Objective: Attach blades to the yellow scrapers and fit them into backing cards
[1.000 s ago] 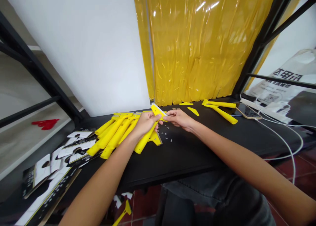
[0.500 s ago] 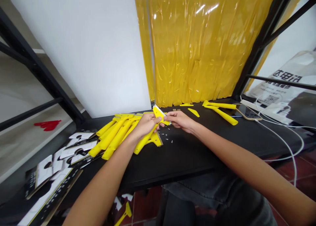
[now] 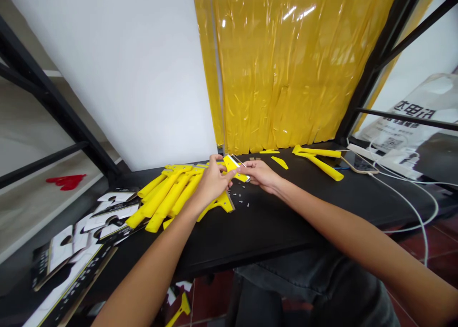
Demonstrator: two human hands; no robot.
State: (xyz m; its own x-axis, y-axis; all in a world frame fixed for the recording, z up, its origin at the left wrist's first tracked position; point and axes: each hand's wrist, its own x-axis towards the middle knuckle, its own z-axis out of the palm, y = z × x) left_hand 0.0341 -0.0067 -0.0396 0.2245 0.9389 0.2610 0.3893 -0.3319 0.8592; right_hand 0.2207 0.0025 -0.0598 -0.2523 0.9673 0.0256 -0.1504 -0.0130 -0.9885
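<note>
My left hand [image 3: 213, 178] is closed around a yellow scraper [image 3: 230, 163], its wide head turned up and a pale metal edge showing. At the head's right side, my right hand [image 3: 263, 175] pinches a thin metal strip [image 3: 239, 160]; its exact kind is hard to make out. Fingers of both hands hide part of the head. Left of my hands lies a pile of yellow scrapers [image 3: 175, 193]. Another scraper [image 3: 224, 201] rests just below them, with several small screws [image 3: 240, 195] scattered beside it on the black table [image 3: 272, 227].
Black-and-white cards [image 3: 84, 241] lie at the left. Flat yellow pieces [image 3: 279, 162] and two yellow handles [image 3: 324, 167] lie toward the back right, near a phone [image 3: 361, 164] and white cables [image 3: 425, 198]. A yellow plastic curtain [image 3: 286, 79] hangs behind the table.
The scraper has turned and its handle no longer shows below my left hand. My left fingers have shifted up. The thin strip now stands apart from the head's edge at my right fingers.
</note>
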